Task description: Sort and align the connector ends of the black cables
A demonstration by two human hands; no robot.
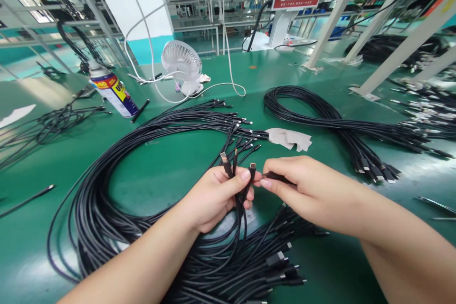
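My left hand is closed around several black USB cables. Their plugs stick up past the thumb, metal ends showing. Close beside it, my right hand pinches a slim black piece, mostly hidden by the fingers; its kind is unclear. The fingertips of both hands nearly meet. Beneath the hands, a large coiled bundle of black cables curves over the green table, its USB plugs fanned out at the lower right and smaller connector ends at the top.
Behind the bundle stand a white fan and a spray can. Another cable bundle lies at the right, near metal posts. Crumpled pale paper touches cable ends. Tweezers lie at the right edge; loose cables lie left.
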